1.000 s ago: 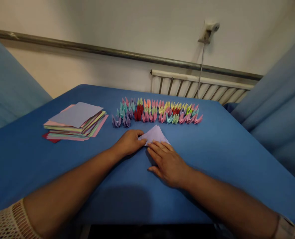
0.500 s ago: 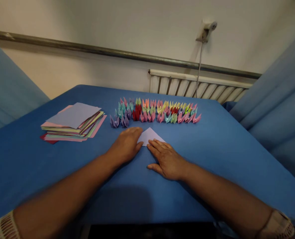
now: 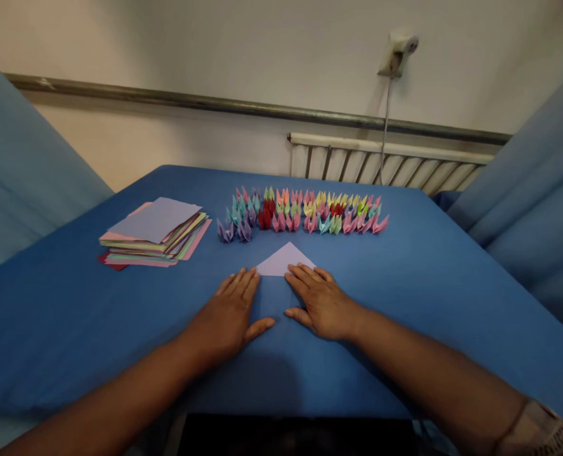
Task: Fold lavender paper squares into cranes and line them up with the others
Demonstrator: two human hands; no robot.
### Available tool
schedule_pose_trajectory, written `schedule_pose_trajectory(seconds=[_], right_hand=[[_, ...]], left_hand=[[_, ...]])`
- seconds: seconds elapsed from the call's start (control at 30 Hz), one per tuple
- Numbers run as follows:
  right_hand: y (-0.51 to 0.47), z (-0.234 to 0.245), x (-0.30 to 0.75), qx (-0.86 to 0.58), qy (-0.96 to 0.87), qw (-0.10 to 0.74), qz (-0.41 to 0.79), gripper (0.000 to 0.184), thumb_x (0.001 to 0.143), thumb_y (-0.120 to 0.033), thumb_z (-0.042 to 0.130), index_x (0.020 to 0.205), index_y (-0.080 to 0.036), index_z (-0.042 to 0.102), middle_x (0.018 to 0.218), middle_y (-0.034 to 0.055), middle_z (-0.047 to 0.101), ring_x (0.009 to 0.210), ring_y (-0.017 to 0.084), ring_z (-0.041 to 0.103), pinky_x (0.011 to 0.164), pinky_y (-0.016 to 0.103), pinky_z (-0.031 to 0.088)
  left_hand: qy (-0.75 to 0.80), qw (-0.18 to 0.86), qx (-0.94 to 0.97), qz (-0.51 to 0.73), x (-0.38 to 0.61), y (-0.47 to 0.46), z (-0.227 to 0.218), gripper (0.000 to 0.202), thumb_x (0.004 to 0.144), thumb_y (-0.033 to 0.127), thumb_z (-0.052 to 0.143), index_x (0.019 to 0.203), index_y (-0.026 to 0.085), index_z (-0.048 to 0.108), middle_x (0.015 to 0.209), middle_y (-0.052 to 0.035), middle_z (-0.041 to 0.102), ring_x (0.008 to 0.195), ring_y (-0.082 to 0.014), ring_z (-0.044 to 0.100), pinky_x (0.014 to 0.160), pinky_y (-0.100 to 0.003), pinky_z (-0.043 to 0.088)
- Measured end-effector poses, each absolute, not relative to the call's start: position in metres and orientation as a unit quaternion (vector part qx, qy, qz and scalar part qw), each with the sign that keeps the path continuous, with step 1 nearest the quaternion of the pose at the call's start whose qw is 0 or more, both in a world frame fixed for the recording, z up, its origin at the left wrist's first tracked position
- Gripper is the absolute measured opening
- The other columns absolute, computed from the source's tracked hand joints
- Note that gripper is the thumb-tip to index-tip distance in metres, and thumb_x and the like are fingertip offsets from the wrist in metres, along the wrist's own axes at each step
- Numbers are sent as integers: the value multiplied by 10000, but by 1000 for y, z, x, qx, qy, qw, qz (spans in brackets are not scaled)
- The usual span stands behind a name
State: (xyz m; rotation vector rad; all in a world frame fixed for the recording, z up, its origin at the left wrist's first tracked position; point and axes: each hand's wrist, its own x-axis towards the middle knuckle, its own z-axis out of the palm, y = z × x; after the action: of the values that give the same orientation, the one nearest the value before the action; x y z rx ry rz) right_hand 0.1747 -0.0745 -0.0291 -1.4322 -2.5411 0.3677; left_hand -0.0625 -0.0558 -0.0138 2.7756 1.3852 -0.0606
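A pale lilac paper folded into a triangle (image 3: 284, 260) lies flat on the blue table (image 3: 428, 285). My left hand (image 3: 228, 313) rests palm down with fingers stretched out, fingertips at the triangle's near left corner. My right hand (image 3: 322, 303) also lies flat and open, its fingertips touching the triangle's near right edge. Neither hand holds anything. Behind the triangle stand rows of small folded paper figures (image 3: 303, 212) in many colours.
A stack of coloured square sheets (image 3: 155, 231) lies at the back left of the table. Blue curtains (image 3: 532, 190) hang on both sides. A radiator (image 3: 385, 164) and a wall rail run behind the table's far edge.
My left hand has slid back off the triangle toward me and flattened on the cloth. The paper now lies pressed flat; a second earlier its top flap stood slightly raised.
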Motion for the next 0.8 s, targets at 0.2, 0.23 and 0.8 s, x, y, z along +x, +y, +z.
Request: schedule_pose_trajectory(seconds=[0.2,0.23,0.8], right_hand=[[-75,-27,173,-489,-857,102,126,687,949,-540,393,1495,-135,297,1572,136,275,1448,285,233,1159,500,183],[-75,-26,173,-487,-858,100,128,693,944,-525,410,1500,-130,283,1572,139,273,1447,285,235,1160,497,182],[-85,-8,200,-650,-760,-26,6,417,936,-349,485,1148,-43,671,1269,297,576,1153,409,533,888,564,442]], left_hand=[[445,11,895,38,-45,-48,-4,849,881,678,351,1455,52,342,1525,-235,322,1432,-361,261,1155,-521,217],[407,30,912,42,-36,-45,-5,848,887,680,338,1478,71,302,1547,-218,282,1446,-337,237,1162,-494,217],[388,63,919,-24,-25,-26,-25,967,837,759,353,1503,64,262,1566,-253,182,1458,-389,145,1160,-521,177]])
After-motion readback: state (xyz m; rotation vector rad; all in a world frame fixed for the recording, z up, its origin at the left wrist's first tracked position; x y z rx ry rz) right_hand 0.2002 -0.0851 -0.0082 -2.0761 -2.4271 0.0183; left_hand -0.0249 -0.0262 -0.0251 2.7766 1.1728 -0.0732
